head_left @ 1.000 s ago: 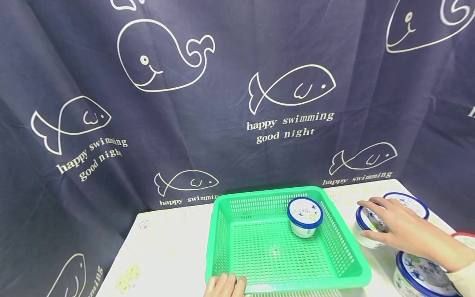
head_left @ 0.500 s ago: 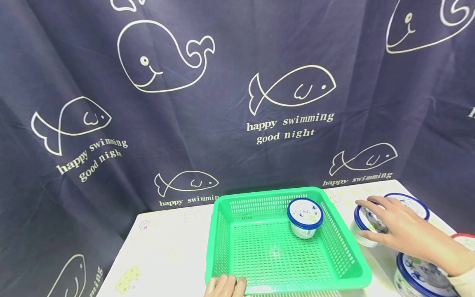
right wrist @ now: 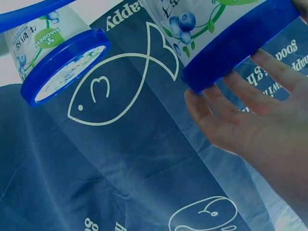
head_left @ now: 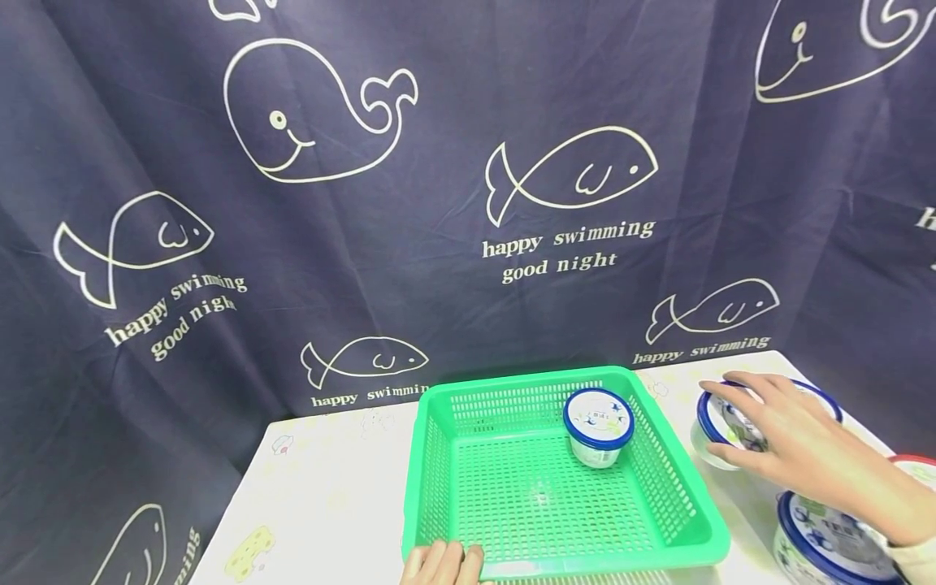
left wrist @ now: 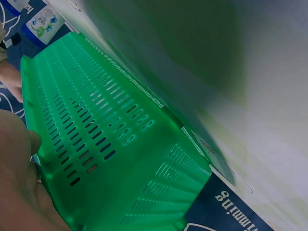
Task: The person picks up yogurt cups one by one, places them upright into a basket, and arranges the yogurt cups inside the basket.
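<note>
Probably for steadiness, clamping green basket (head_left: 570, 564) at the near edge in left hand (head_left: 443, 562); likely for purchase, clasping blue-lidded tub (head_left: 724, 418) from above with right hand (head_left: 808, 447).

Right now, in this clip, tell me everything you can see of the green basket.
The green basket is rectangular and open-topped, plastic by its look, with a smooth rim, slotted walls and a perforated floor. It stands upright on the white patterned table. One blue-lidded tub stands inside, toward the far right corner; whether it touches the walls is unclear. The left hand grips the near rim toward its left corner.
</note>
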`<move>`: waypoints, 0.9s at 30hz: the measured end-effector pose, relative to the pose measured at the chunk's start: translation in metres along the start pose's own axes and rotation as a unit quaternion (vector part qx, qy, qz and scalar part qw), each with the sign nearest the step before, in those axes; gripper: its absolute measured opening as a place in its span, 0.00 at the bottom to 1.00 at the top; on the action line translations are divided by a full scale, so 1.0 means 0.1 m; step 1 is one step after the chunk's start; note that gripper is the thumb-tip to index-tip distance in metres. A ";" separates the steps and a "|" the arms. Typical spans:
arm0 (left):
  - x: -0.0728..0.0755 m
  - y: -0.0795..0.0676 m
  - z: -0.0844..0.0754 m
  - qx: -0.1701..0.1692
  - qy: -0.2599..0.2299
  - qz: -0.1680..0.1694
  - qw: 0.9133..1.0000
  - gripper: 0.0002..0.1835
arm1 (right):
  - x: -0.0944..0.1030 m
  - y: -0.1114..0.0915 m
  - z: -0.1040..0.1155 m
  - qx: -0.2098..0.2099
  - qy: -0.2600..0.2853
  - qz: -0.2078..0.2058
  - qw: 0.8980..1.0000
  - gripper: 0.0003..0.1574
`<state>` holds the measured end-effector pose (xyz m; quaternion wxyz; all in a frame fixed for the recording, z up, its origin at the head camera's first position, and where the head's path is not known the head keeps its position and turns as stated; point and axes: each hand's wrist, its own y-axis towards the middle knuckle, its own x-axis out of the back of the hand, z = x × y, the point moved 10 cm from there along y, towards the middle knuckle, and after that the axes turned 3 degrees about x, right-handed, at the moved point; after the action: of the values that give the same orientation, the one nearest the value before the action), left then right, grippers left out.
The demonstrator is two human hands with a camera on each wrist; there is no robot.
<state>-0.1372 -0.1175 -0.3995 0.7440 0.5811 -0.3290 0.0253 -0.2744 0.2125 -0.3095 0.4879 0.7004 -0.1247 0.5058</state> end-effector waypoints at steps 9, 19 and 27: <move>0.01 -0.02 -0.01 -0.007 0.004 -0.021 1.000 0.17 | 0.09 0.03 0.03 -0.001 -0.006 -0.014 1.000 0.48; 0.11 0.12 -0.05 0.005 0.005 0.008 1.000 0.17 | 0.16 0.06 0.03 -0.001 -0.006 -0.020 1.000 0.48; 0.06 0.06 -0.04 -0.001 0.003 0.018 1.000 0.18 | 0.15 0.04 0.02 -0.008 -0.009 -0.011 1.000 0.49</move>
<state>-0.1333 -0.1145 -0.3914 0.7446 0.5746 -0.3373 0.0400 -0.2691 0.2142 -0.2949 0.4977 0.7021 -0.1256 0.4935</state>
